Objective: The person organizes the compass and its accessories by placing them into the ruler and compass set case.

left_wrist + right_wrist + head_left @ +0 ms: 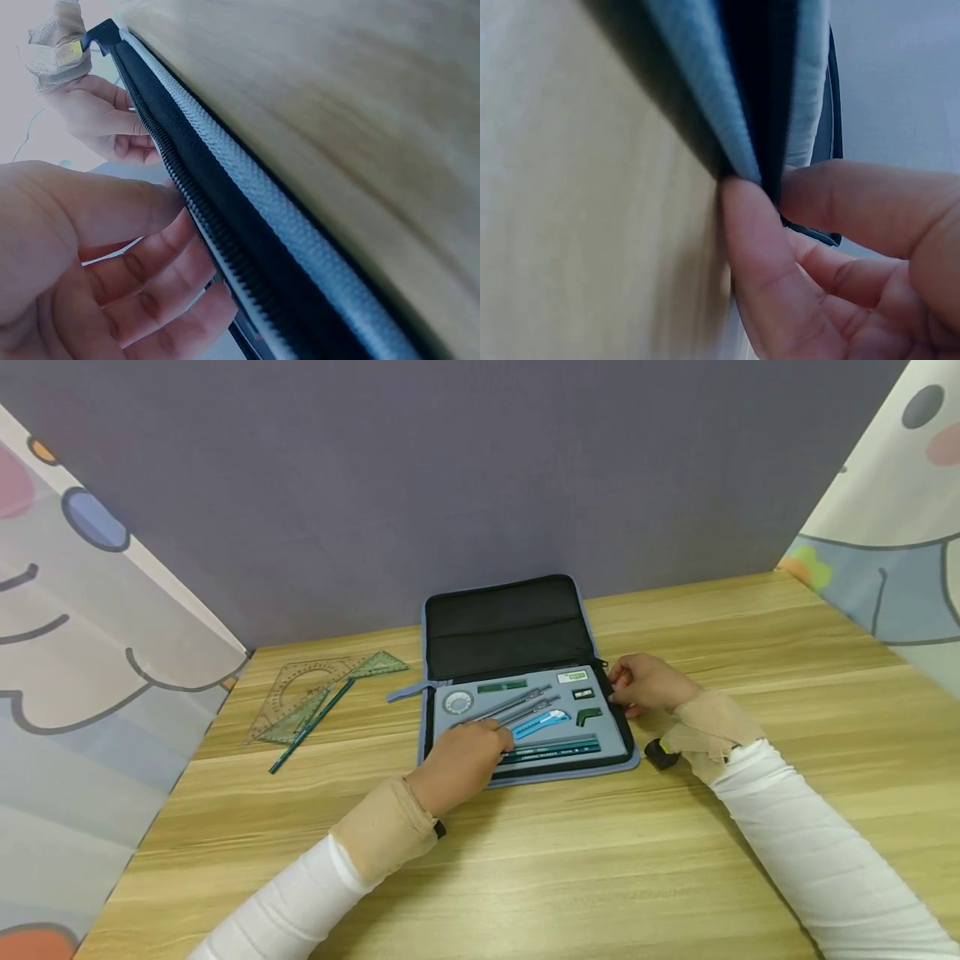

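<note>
An open zip case [502,647] with a blue outside and black lining lies on the table. Its grey tray [491,710] holds two compasses [517,703], a blue utility knife [542,723], dark green pencils [555,750], an eraser [572,677], a sharpener [582,693] and a round white piece [457,702]. My left hand [461,764] reaches over the near left side, covering the pencils' left ends. Its thumb [142,202] and fingers bend just inside the zipper edge [191,199]; I cannot tell what they hold. At the right side, my right hand [651,683] pinches the case's edge [739,142].
Left of the case lie a clear protractor square [292,675], green set squares [384,663] and a loose pencil [311,727]. A blue strap [408,692] sticks out leftward from the case. A grey wall [465,485] stands behind the table.
</note>
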Demonstrator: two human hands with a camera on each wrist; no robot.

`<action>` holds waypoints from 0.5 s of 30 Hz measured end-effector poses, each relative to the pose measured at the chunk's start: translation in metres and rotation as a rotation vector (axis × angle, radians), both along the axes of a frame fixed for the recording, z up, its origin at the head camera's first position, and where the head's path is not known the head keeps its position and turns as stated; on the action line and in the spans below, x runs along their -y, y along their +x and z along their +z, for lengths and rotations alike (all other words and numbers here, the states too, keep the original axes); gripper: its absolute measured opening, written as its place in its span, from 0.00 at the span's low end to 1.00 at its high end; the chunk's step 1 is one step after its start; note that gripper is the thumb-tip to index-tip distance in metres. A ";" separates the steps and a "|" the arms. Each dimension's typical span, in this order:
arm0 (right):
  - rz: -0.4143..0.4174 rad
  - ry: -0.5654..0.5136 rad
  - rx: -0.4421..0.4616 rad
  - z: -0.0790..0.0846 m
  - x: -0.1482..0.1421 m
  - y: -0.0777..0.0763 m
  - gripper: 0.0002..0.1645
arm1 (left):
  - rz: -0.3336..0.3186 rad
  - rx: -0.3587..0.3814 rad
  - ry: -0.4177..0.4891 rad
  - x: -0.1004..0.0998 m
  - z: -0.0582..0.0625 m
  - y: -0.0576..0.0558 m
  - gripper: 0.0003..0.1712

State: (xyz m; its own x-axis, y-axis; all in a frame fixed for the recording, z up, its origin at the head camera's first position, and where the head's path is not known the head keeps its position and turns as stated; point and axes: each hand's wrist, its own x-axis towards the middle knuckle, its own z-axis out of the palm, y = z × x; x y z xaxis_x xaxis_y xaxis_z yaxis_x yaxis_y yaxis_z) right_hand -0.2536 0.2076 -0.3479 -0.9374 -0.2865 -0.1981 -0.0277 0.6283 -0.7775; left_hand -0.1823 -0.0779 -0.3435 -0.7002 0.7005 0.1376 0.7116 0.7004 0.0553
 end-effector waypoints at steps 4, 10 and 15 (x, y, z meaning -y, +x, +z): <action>0.002 0.002 0.001 0.001 0.000 -0.001 0.17 | 0.000 0.027 0.000 0.000 0.001 0.000 0.11; -0.005 -0.006 0.010 0.001 -0.001 -0.001 0.18 | -0.016 0.031 0.000 0.000 0.000 0.000 0.11; -0.006 -0.006 0.014 0.000 0.000 0.000 0.18 | -0.015 0.006 0.009 0.000 -0.001 0.002 0.12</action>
